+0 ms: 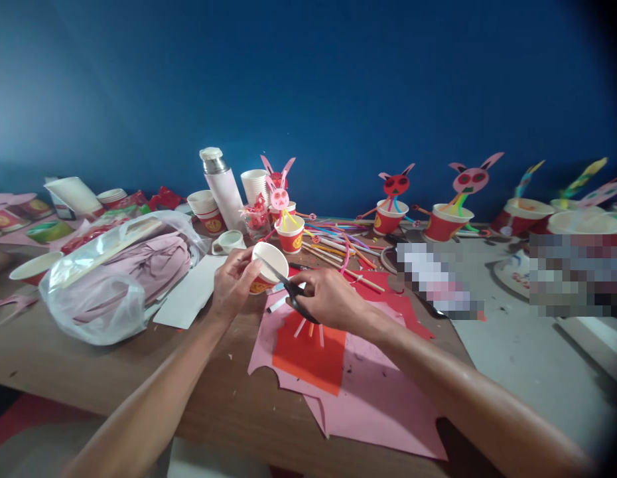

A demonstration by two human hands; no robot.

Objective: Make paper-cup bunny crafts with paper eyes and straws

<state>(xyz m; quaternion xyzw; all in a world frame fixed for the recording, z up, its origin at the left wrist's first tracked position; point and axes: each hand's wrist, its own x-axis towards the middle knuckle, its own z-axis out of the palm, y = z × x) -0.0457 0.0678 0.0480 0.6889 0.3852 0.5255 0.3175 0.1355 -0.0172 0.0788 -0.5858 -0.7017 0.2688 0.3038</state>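
My left hand grips a red paper cup by its left side, tilted so that its white inside faces me. In my right hand is a pair of black-handled scissors, its fingers wrapped round the handles. The blades reach into the cup's mouth near my left fingers; whether they are cutting the wall I cannot tell. Below my hands, an orange sheet with a few thin strips on it lies over cut pink paper.
Paper cups with animal faces stand along the blue wall. Coloured sticks lie behind my hands. A clear plastic bag, a white mug and a thermos are on the left. A phone-like object, partly blurred out, lies right.
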